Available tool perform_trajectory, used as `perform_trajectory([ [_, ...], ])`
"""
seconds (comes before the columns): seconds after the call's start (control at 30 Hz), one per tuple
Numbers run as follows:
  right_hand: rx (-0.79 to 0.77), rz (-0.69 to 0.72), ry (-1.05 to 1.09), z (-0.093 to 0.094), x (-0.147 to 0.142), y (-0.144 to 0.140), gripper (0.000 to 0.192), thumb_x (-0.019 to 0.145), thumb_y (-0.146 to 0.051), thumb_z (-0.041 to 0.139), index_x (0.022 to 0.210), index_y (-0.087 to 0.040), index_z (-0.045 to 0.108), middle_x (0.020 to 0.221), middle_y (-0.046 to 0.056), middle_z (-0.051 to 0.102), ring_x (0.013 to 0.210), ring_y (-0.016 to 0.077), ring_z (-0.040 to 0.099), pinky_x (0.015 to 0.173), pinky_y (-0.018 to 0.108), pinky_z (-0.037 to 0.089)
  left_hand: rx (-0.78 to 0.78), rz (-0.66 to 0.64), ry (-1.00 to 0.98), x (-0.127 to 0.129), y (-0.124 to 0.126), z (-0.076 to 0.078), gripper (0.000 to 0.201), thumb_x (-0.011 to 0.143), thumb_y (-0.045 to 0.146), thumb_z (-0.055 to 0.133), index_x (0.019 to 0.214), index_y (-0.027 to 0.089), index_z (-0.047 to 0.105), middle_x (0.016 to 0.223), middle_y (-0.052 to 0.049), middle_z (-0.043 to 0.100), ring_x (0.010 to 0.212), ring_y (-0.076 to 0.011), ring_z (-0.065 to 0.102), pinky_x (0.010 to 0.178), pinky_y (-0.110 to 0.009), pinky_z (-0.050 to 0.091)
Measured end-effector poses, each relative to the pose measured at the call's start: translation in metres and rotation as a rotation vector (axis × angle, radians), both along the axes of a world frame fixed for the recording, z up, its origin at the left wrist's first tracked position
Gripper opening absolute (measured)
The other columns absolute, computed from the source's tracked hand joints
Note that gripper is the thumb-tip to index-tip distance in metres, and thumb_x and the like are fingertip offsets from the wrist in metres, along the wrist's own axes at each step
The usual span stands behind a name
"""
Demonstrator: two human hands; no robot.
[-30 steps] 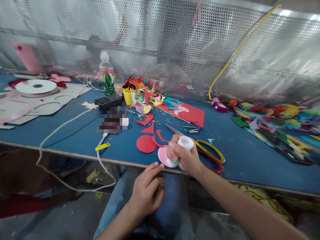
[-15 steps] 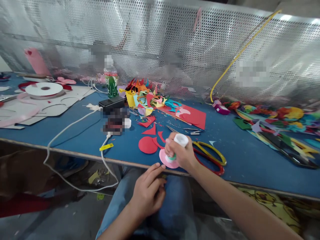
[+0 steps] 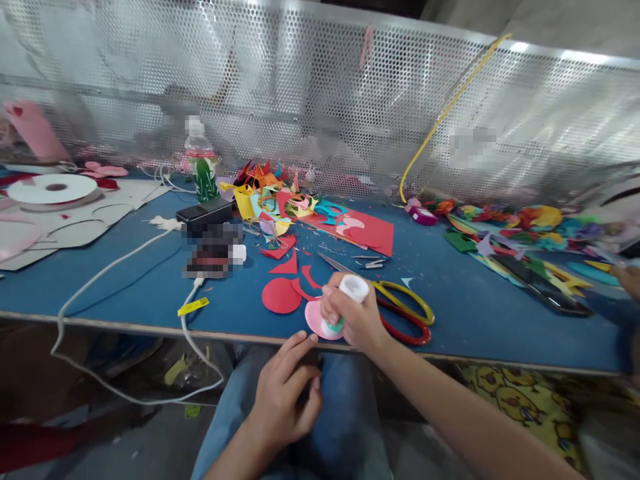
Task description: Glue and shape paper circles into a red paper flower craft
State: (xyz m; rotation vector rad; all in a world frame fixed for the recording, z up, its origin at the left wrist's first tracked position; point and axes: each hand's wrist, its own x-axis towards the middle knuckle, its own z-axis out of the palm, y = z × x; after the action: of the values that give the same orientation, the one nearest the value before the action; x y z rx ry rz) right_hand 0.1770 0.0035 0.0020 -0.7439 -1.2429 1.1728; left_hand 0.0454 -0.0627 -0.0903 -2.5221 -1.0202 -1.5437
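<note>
My right hand [image 3: 356, 317] grips a white glue bottle [image 3: 350, 291] upside down, its green tip pressed onto a pink paper circle [image 3: 314, 317] at the front edge of the blue table [image 3: 470, 313]. My left hand [image 3: 285, 390] rests over my lap just below the table edge, fingers loosely curled, fingertips touching the edge beside the pink circle and holding nothing. A red paper circle [image 3: 281, 295] and red scraps lie just left of the pink one. Scissors with yellow and red handles [image 3: 405, 312] lie right of my right hand.
A pile of coloured paper scraps [image 3: 280, 193], a red sheet [image 3: 370, 230], a drink bottle [image 3: 200, 163] and a black device with a white cable [image 3: 115, 260] sit behind. White tape roll [image 3: 53, 189] at far left. More coloured cuttings [image 3: 520, 233] at right. Perforated metal screen behind.
The view shifted slightly left and down. My right hand stays pressing the glue bottle on the pink circle; my left hand's fingers moved a little toward the table edge.
</note>
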Motion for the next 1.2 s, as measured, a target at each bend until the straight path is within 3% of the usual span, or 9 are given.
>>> perform_trajectory([
  [0.13, 0.013, -0.048, 0.02, 0.0, 0.005, 0.021, 0.025, 0.07, -0.028, 0.064, 0.055, -0.019, 0.046, 0.036, -0.009, 0.039, 0.032, 0.0058, 0.034, 0.036, 0.021, 0.029, -0.012, 0.016, 0.012, 0.0, -0.001, 0.001, 0.016, 0.071, 0.007, 0.049, 0.081, 0.015, 0.058, 0.116, -0.015, 0.059, 0.115, -0.0266, 0.052, 0.09, -0.043, 0.05],
  [0.37, 0.014, -0.092, 0.037, -0.003, 0.018, 0.0, 0.027, 0.073, -0.028, 0.06, 0.054, -0.02, 0.043, 0.036, -0.009, 0.039, 0.032, 0.0061, 0.034, 0.037, 0.021, 0.03, -0.019, 0.006, -0.004, 0.002, -0.001, -0.002, 0.015, 0.073, 0.01, 0.048, 0.081, 0.016, 0.058, 0.118, -0.014, 0.058, 0.116, -0.0273, 0.05, 0.09, -0.044, 0.05],
  [0.57, 0.035, -0.151, 0.033, -0.002, 0.017, 0.028, 0.027, 0.072, -0.026, 0.061, 0.054, -0.02, 0.042, 0.036, -0.01, 0.039, 0.033, 0.006, 0.035, 0.036, 0.021, 0.031, -0.001, -0.005, 0.007, 0.0, 0.001, -0.003, 0.013, 0.072, 0.009, 0.049, 0.078, 0.016, 0.058, 0.117, -0.014, 0.058, 0.115, -0.0277, 0.051, 0.09, -0.044, 0.05],
  [0.8, 0.005, -0.048, -0.043, 0.001, 0.0, 0.008, 0.024, 0.07, -0.028, 0.061, 0.054, -0.02, 0.044, 0.035, -0.01, 0.038, 0.031, 0.0056, 0.032, 0.035, 0.021, 0.03, -0.002, 0.013, -0.02, 0.002, 0.0, -0.004, 0.013, 0.073, 0.011, 0.048, 0.079, 0.016, 0.058, 0.117, -0.014, 0.059, 0.115, -0.0276, 0.052, 0.089, -0.043, 0.05],
  [1.0, 0.007, -0.06, -0.069, 0.006, -0.006, 0.034, 0.025, 0.069, -0.03, 0.064, 0.056, -0.02, 0.046, 0.038, -0.009, 0.041, 0.033, 0.0059, 0.036, 0.037, 0.021, 0.03, -0.012, -0.015, -0.003, 0.002, 0.0, -0.002, 0.011, 0.073, 0.011, 0.049, 0.078, 0.016, 0.058, 0.117, -0.014, 0.059, 0.115, -0.0272, 0.051, 0.09, -0.042, 0.05],
  [1.1, 0.013, -0.072, -0.06, 0.005, -0.003, 0.038, 0.025, 0.07, -0.03, 0.063, 0.056, -0.02, 0.045, 0.038, -0.009, 0.04, 0.034, 0.0061, 0.036, 0.037, 0.021, 0.03, -0.027, -0.017, -0.005, 0.0, -0.002, 0.003, 0.011, 0.073, 0.009, 0.05, 0.078, 0.015, 0.058, 0.117, -0.014, 0.059, 0.116, -0.0262, 0.051, 0.091, -0.04, 0.049],
  [1.2, 0.019, -0.08, -0.049, 0.003, 0.002, 0.024, 0.026, 0.07, -0.028, 0.063, 0.054, -0.02, 0.044, 0.038, -0.009, 0.04, 0.034, 0.0061, 0.036, 0.037, 0.022, 0.029, -0.088, -0.026, 0.014, -0.006, -0.002, 0.021, 0.01, 0.075, 0.009, 0.051, 0.078, 0.015, 0.058, 0.111, -0.012, 0.063, 0.111, -0.0235, 0.054, 0.089, -0.035, 0.05],
])
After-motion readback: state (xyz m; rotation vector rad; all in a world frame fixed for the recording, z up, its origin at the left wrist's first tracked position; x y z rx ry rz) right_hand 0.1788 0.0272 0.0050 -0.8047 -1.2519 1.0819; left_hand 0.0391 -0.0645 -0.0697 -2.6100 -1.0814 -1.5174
